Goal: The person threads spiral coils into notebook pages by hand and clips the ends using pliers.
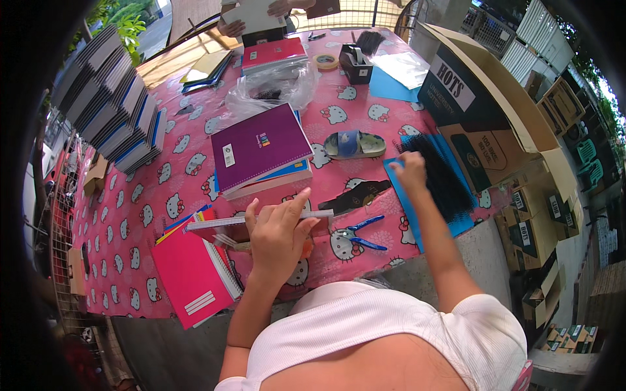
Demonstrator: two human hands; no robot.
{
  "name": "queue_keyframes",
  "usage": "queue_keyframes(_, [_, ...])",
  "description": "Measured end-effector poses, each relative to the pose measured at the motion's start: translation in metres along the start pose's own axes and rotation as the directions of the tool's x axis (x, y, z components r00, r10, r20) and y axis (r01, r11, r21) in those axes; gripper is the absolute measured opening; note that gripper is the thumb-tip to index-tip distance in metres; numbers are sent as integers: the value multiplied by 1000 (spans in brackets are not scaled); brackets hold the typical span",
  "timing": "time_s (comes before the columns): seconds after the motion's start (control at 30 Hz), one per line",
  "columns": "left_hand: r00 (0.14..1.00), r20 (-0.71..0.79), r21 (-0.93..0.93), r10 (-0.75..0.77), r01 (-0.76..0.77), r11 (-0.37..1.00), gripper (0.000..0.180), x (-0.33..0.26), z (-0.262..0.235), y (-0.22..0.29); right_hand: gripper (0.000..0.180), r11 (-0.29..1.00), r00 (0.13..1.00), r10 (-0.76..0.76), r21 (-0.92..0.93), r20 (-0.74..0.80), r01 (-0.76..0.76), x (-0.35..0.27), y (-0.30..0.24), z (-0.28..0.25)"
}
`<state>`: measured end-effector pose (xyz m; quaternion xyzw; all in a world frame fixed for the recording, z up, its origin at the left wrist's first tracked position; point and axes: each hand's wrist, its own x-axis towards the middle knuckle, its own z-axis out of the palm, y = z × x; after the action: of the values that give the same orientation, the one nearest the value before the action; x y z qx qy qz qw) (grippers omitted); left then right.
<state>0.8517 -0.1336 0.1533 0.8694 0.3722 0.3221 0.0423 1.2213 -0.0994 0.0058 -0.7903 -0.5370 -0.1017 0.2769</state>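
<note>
Notebooks crowd a pink cartoon-cat tablecloth [150, 195] where a person in a white top works at the near edge. At far left, a tall slanting stack of dark spiral notebooks [111, 98] leans along the table's side. Nearer, a pink spiral notebook [192, 274] hangs partly over the table edge. The left hand [277, 231] rests just beside it, fingers loosely spread and curled down onto a long white ruler-like strip [261, 219] lying across the cloth. Behind the hand sits a purple notebook [259, 146] atop a small pile. Blue-handled pliers [357, 234] lie between the two arms, near a black strip [355, 195]. Further right, the right hand [411, 173] reaches forward, fingers bent down on the edge of a blue cover sheet [417, 221], touching a bundle of black binding combs [440, 173]; how tightly it grips cannot be made out. An open cardboard box [482, 124] stands at the right.
</note>
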Motion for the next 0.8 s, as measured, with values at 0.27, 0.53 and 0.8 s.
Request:
queue_keyframes(0.27, [970,-243,-67,-18,1,998,13,1,11,0,21,994,993,67,-93,95,-58,24,34,-9])
queue_keyframes(0.53, [984,-174,-178,-41,9,984,13,-2,11,-3,34,643,908,-417,697,-28,317,-77,-142,-122])
queue_keyframes(0.8, [984,-178,-167,-24,-6,986,15,-4,12,-4,26,665,942,-335,707,-7,242,-71,-162,-135])
